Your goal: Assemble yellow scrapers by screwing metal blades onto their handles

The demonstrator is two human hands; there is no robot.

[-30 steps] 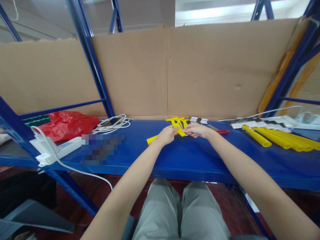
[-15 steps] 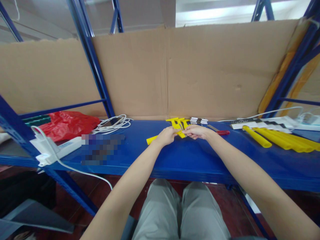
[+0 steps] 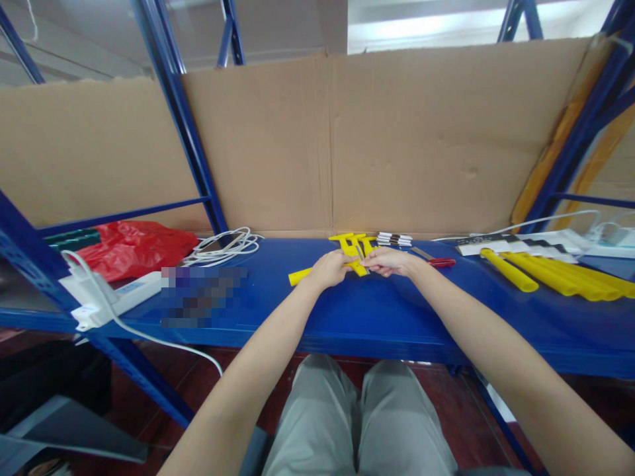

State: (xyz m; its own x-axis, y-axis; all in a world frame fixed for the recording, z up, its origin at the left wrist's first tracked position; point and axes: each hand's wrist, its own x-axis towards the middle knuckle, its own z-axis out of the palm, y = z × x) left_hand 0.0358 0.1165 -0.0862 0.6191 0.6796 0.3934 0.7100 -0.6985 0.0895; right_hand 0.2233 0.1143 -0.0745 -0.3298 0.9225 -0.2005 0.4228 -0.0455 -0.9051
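Observation:
My left hand (image 3: 330,269) is closed around a yellow plastic piece (image 3: 358,267) above the blue shelf. One yellow end (image 3: 298,276) shows to the left of my wrist, seemingly part of the same piece. Close on its right, my right hand (image 3: 389,262) is in a pinch at the piece's edge. What sits between its fingertips is too small to make out. Just behind both hands lie several yellow T-shaped plastic parts (image 3: 347,238). A screwdriver with a red handle (image 3: 441,262) rests to the right of my right hand.
White sticks with dark bands (image 3: 394,239) lie at the back. Several yellow tubes (image 3: 510,271) lie on the right. On the left are a white cable coil (image 3: 228,246), a red plastic bag (image 3: 139,248) and a power strip (image 3: 131,296). Cardboard (image 3: 397,145) walls the back.

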